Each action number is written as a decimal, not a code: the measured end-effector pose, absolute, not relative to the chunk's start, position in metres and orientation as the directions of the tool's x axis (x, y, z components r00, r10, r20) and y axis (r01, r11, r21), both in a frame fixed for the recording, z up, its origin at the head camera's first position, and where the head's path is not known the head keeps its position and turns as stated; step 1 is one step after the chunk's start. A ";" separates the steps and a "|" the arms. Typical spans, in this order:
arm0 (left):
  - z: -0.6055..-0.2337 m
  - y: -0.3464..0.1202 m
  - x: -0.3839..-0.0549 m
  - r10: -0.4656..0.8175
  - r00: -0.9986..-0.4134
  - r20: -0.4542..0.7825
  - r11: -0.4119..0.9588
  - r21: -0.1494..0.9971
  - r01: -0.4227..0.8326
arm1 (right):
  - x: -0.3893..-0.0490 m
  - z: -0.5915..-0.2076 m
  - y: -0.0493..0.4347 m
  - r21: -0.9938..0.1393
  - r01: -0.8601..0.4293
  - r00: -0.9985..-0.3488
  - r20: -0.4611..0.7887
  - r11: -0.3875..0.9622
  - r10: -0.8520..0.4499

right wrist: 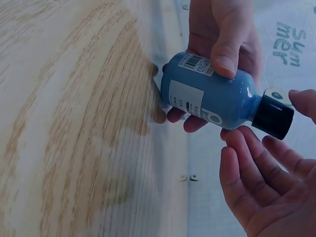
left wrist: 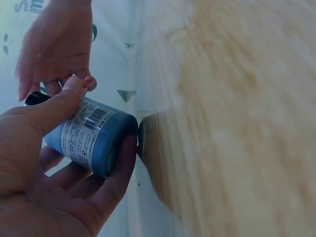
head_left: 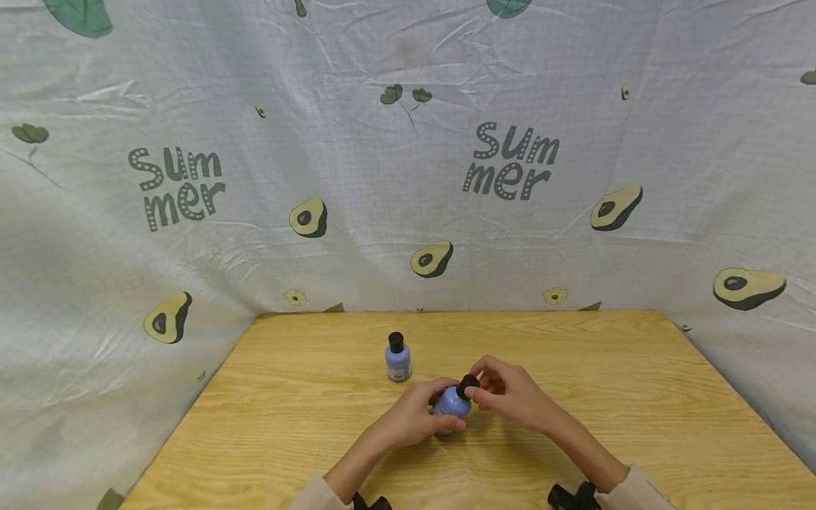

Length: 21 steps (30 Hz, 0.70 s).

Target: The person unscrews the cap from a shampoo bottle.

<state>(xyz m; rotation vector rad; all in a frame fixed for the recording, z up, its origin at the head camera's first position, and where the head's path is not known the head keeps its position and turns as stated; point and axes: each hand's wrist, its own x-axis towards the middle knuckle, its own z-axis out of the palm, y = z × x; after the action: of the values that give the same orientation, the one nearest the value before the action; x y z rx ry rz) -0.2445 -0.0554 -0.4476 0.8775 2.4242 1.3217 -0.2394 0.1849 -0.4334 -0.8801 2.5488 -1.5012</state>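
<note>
My left hand (head_left: 411, 418) grips a small blue-violet bottle (head_left: 452, 402) round its body, thumb on the near side. The bottle leans to the right, and its black cap (right wrist: 273, 117) points toward my right hand (head_left: 513, 393). Thumb and fingertips of the right hand pinch at the cap from either side. A white label (right wrist: 186, 98) with small print and a barcode shows on the bottle's body in the right wrist view. Behind the left hand, a second bottle (head_left: 398, 363) of the same kind, black cap on, stands upright on the wooden table (head_left: 306, 397).
A pale curtain (head_left: 382, 177) printed with avocados and "summer" lettering hangs behind the table and along both sides. The table's back edge meets this cloth. Black wrist devices (head_left: 574, 496) sit by the sleeves at the near edge.
</note>
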 end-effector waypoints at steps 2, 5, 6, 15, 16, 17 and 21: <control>-0.449 -0.055 -0.244 0.610 -0.789 0.069 0.409 0.826 0.388 | -0.239 -0.434 0.185 -0.822 -0.432 -0.844 0.225 0.370 -0.486; -0.449 -0.056 -0.244 0.609 -0.790 0.071 0.411 0.824 0.391 | -0.239 -0.435 0.184 -0.825 -0.420 -0.854 0.218 0.379 -0.472; -0.449 -0.056 -0.244 0.609 -0.790 0.072 0.412 0.822 0.392 | -0.239 -0.435 0.184 -0.825 -0.419 -0.854 0.217 0.379 -0.472; -0.447 -0.055 -0.246 0.611 -0.786 0.092 0.408 0.814 0.413 | -0.241 -0.432 0.185 -0.813 -0.460 -0.828 0.246 0.359 -0.504; -0.448 -0.055 -0.246 0.613 -0.785 0.092 0.408 0.813 0.414 | -0.241 -0.432 0.185 -0.813 -0.459 -0.827 0.245 0.357 -0.506; -0.448 -0.055 -0.246 0.613 -0.785 0.090 0.409 0.814 0.413 | -0.240 -0.432 0.185 -0.814 -0.458 -0.827 0.243 0.357 -0.508; -0.449 -0.055 -0.245 0.612 -0.787 0.079 0.411 0.819 0.401 | -0.238 -0.433 0.185 -0.823 -0.440 -0.835 0.228 0.359 -0.500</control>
<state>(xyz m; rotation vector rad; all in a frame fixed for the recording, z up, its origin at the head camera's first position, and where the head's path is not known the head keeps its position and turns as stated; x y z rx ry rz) -0.2448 -0.0552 -0.4487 0.8916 2.4343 1.3147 -0.2384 0.1849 -0.4329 -0.8791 2.5379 -1.5068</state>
